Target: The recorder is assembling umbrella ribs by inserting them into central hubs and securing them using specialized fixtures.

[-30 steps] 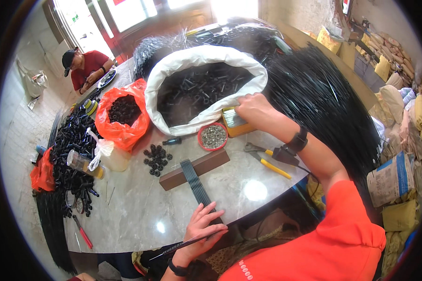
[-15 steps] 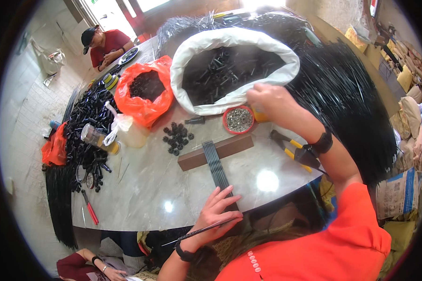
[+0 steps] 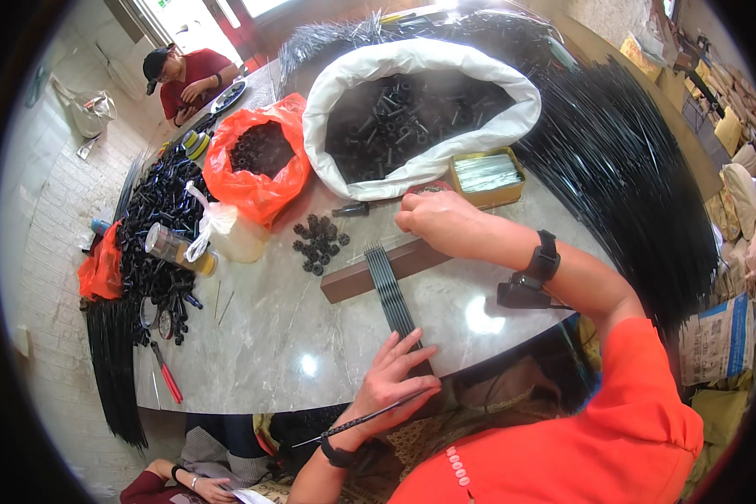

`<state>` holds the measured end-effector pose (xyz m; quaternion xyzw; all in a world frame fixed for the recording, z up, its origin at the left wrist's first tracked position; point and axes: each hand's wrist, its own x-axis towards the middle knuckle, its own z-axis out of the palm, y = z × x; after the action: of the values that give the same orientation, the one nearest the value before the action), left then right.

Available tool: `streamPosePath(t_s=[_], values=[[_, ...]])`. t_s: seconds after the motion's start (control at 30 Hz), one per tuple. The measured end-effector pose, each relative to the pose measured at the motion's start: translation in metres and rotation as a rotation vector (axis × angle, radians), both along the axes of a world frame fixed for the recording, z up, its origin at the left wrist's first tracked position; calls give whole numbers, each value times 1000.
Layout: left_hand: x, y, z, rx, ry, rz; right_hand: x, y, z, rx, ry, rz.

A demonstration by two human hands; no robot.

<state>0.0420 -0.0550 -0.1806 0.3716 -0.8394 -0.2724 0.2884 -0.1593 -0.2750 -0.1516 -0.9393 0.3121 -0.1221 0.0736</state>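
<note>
My left hand (image 3: 386, 378) lies with fingers extended over the near end of a row of thin dark rods (image 3: 384, 283). Their far ends rest across a brown block (image 3: 344, 284). A thin dark stick (image 3: 365, 419) with a pale, pointed end is held at the thumb of the same hand and slants over the wrist. My right hand (image 3: 445, 220) is at a red bowl (image 3: 429, 186), covering most of it, its fingers closed. What they pinch, if anything, is hidden. Black ribbed caps (image 3: 317, 244) sit in a cluster left of the block.
Behind are a white sack (image 3: 317, 109) of black tubes, an orange bag (image 3: 218, 172) of black parts and a yellow box (image 3: 489, 195) of thin silvery pieces. Black strands (image 3: 630, 185) cover the right side. Red-handled pliers (image 3: 168, 375) lie left; a co-worker (image 3: 195, 80) sits far left.
My right hand has moved left and nearer, from the yellow box to the red bowl. The box now shows; the bowl is mostly covered. My left hand stays on the rods.
</note>
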Motion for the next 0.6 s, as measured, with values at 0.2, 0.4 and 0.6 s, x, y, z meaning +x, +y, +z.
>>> streamPosePath(t_s=[0.2, 0.4, 0.6], values=[[0, -1, 0, 3, 0, 0, 0, -3, -6, -21, -46, 15], [0, -2, -1, 3, 1, -4, 1, -3, -9, -31, -122, 51], [-1, -1, -1, 6, 5, -3, 0, -3, -10, -29, -145, 50]])
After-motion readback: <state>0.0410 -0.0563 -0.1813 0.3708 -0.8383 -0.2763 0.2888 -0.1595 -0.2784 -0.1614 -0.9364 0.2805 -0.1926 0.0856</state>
